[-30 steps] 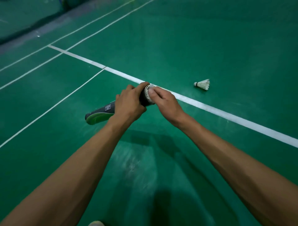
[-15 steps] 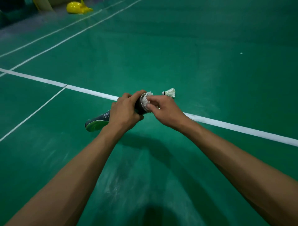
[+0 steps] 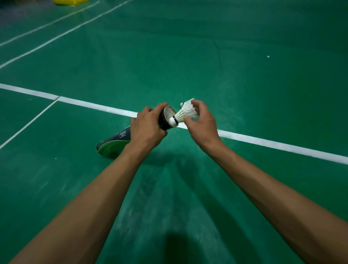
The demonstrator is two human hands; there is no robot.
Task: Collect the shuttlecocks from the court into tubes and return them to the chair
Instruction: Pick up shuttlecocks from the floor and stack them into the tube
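Where left hand [image 3: 148, 128] grips, tube [image 3: 115, 138] mid hidden.

We saw a dark grey tube [image 3: 120, 138] with a bright green end and a small white printed label, a white-feathered shuttlecock [image 3: 185, 113] whose white cork carried a thin black band, a deep green court floor [image 3: 226, 56] crossed by white lines [image 3: 273, 145], and a yellow object [image 3: 70, 1].

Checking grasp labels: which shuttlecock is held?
The near shuttlecock, cork at the tube mouth, feathers pinched by the right hand; the far shuttlecock lies on the court.
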